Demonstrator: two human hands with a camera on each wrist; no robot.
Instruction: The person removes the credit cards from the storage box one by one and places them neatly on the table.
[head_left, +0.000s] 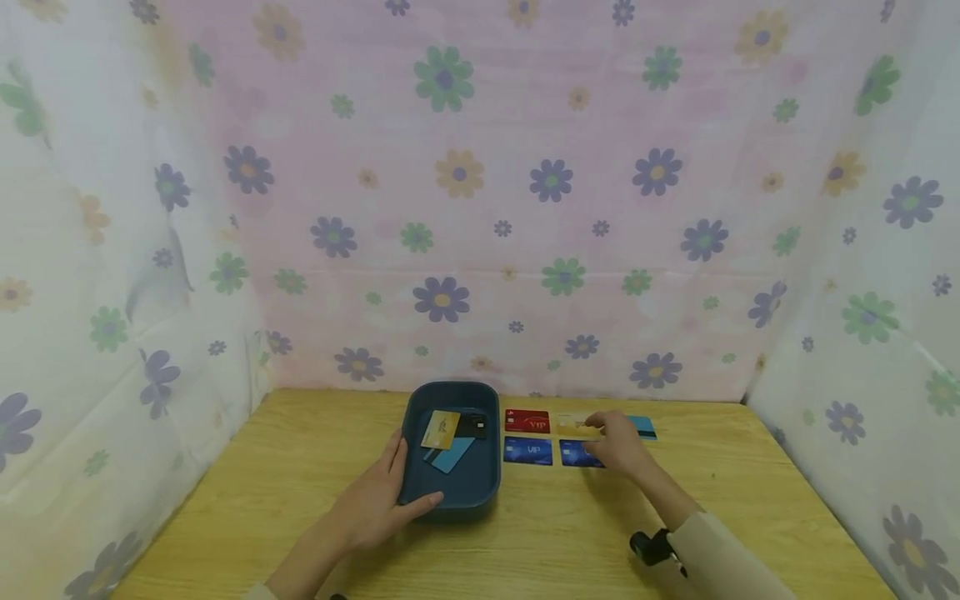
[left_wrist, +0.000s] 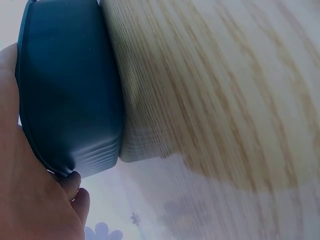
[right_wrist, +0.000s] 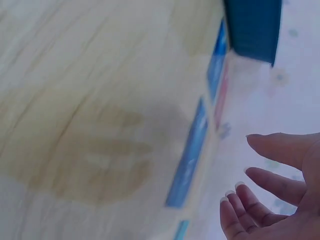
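A dark blue tray [head_left: 483, 487] sits on the wooden table [head_left: 300, 467] and holds a gold card [head_left: 440, 429], a black card [head_left: 474, 427] and a light blue card [head_left: 450, 456]. My left hand [head_left: 401, 483] grips the tray's near left corner, thumb on the front rim; the left wrist view shows the palm [left_wrist: 35, 190] against the tray wall [left_wrist: 70, 85]. My right hand [head_left: 606, 433] hovers with relaxed fingers [right_wrist: 250, 187] over cards laid in two rows: a red VIP card [head_left: 527, 422], a blue VIP card [head_left: 528, 451], a second blue card [head_left: 573, 454], a beige card [head_left: 572, 422] and a teal card [head_left: 645, 427].
Floral fabric walls [head_left: 480, 208] close the table in at the back and on both sides. Bare wood lies in front of the cards and left of the tray. A black strap [head_left: 654, 546] sits on my right wrist.
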